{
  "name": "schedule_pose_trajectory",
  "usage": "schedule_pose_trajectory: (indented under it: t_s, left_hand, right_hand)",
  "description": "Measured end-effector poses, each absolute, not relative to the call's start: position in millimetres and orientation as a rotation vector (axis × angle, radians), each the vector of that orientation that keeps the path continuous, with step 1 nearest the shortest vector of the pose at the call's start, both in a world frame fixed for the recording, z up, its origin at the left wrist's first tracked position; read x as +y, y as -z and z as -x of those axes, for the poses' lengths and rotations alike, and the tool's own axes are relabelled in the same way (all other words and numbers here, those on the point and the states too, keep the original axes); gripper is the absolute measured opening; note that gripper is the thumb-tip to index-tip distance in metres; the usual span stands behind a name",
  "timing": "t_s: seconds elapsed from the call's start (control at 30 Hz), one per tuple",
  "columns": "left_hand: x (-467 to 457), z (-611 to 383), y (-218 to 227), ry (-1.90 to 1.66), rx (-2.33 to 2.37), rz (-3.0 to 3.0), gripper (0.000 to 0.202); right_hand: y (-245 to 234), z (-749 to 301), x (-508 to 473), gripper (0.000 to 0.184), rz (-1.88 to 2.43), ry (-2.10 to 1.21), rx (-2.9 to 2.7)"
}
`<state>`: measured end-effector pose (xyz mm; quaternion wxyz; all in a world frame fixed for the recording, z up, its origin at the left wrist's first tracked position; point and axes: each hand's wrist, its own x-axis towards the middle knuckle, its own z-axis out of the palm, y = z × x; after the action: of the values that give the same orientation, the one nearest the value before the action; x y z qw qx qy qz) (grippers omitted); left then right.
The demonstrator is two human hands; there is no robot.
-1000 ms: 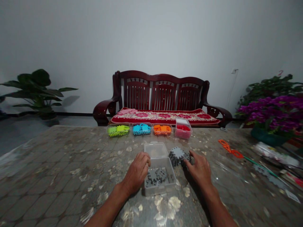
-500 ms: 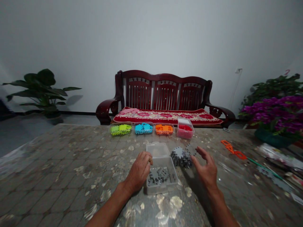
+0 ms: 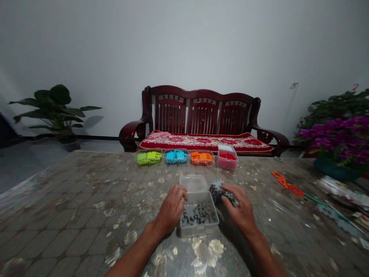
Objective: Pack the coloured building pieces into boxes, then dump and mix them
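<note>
A clear plastic box (image 3: 198,231) with its lid (image 3: 193,184) folded back stands in front of me. Several grey interlocking toy pieces (image 3: 197,214) lie inside it. My left hand (image 3: 172,207) is closed on the box's left rim, its fingertips partly hidden. To the right of the box is a pile of the same grey pieces (image 3: 216,188). My right hand (image 3: 238,206) curls over this pile, thumb and fingers closed round some of the grey pieces, which show between them.
Boxes of green (image 3: 148,157), blue (image 3: 176,157), orange (image 3: 201,157) and red pieces (image 3: 227,158) line the table's far edge. On the right are an orange toy shape (image 3: 284,184) on a green stick, plastic wrapping and a flower pot (image 3: 336,169). A wooden bench (image 3: 201,115) stands behind.
My right hand has moved left and closed on the grey pieces of the pile, where it was open beside them. My left hand has stayed at the box rim.
</note>
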<state>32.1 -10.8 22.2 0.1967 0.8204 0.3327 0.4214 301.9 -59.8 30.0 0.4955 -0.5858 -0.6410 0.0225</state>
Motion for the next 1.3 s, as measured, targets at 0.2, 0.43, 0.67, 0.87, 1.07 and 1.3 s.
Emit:
schedule_pose_trajectory:
  t_s: [0.2,0.43,0.67,0.87,1.07,1.3]
  left_hand:
    - [-6.6,-33.7,-20.9,-1.204,0.936,-2.266,0.021]
    - [-2.1,-36.7,-14.9,-1.221,0.946,-2.222,0.021]
    - [-3.3,-34.8,-12.5,-1.235,0.959,-2.220,0.023]
    - [-4.5,-34.6,-12.4,-1.259,0.923,-2.220,0.023]
    - [-3.3,-33.5,-8.4,-1.227,0.932,-2.198,0.023]
    - [-4.1,-33.5,-9.6,-1.226,0.930,-2.189,0.024]
  right_hand:
    - [-24.4,-354.0,-41.5,0.042,1.714,-0.114,-1.300]
    - [-18.6,-384.0,-23.7,0.049,1.811,0.002,-1.710]
    - [-7.2,-388.5,-20.2,0.055,1.925,-0.076,-1.825]
    - [-14.0,-388.9,-15.9,0.047,1.949,-0.386,-1.730]
    - [-7.0,-393.4,-13.8,0.046,1.891,-0.560,-1.639]
    - [7.3,-402.0,-16.9,0.037,1.782,-0.572,-1.580]
